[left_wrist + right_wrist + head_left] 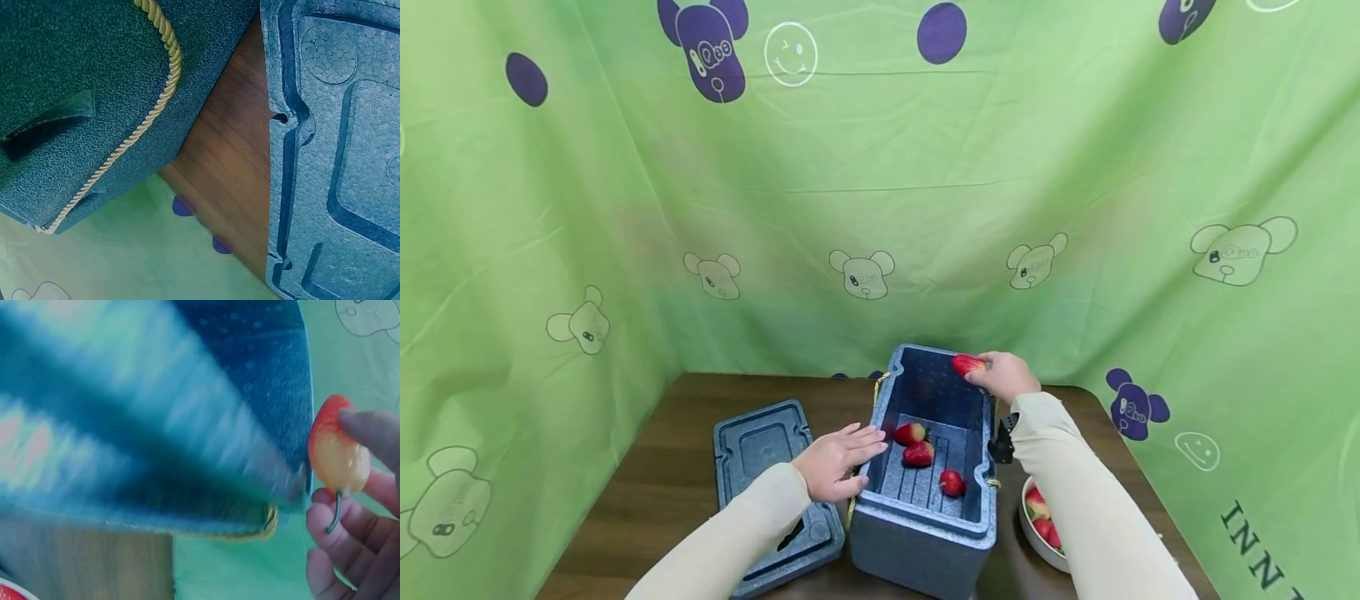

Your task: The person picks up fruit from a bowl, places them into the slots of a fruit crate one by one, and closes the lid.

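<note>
A blue-grey foam box [925, 558] stands uncovered on the table. On its floor lie two strawberries [918, 454] side by side, and a third red fruit [952, 482] sits nearer the front. My left hand [841, 463] rests with straight fingers on the box's left rim; the left wrist view does not show that hand. At the far right corner, my right hand [1006, 377] pinches a strawberry [967, 365] over the rim. Seen from the right wrist, this strawberry [337, 447] is red and yellowish with a thin green stem.
The box's foam lid [760, 450] lies left of it on the wooden table [647, 492]. A white bowl [1028, 533] of strawberries is at the right, partly behind my right sleeve. Yellow rope [140, 128] hangs along the box's side. A green printed curtain [925, 150] surrounds the table.
</note>
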### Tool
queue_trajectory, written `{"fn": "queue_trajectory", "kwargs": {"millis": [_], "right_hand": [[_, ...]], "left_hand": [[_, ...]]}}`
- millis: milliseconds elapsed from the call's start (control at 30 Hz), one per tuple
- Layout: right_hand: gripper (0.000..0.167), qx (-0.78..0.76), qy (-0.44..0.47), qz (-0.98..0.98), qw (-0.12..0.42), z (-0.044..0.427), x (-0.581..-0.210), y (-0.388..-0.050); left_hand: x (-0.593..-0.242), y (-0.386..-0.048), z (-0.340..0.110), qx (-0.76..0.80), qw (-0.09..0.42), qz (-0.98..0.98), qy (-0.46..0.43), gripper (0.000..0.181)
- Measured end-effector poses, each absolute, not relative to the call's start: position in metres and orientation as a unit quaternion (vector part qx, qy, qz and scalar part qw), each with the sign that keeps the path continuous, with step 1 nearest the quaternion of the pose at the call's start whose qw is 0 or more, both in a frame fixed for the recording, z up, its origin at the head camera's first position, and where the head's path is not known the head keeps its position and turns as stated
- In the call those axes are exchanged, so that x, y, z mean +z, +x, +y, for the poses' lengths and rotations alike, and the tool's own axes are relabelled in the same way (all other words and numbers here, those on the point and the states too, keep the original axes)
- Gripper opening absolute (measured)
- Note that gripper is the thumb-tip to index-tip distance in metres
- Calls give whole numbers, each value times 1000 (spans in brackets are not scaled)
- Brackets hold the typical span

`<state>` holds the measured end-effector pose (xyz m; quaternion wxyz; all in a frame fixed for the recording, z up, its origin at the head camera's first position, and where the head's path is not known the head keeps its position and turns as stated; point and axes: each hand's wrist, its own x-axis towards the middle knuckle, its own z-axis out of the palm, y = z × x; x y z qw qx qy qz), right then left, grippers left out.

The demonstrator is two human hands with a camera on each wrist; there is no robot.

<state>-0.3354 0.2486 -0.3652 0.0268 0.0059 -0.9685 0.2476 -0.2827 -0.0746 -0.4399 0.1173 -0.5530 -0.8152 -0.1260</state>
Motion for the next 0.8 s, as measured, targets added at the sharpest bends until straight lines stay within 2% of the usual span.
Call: {"fn": "queue_trajectory", "kwargs": {"millis": [600,800], "right_hand": [[54,257,-10,-966,11,210,-366,-352],[51,279,-12,-960,15,197,-370,-351]], "left_hand": [[-442,-286,-77,-114,167,-797,-570,49],[-443,-287,-75,-116,163,-794,-574,49]]}}
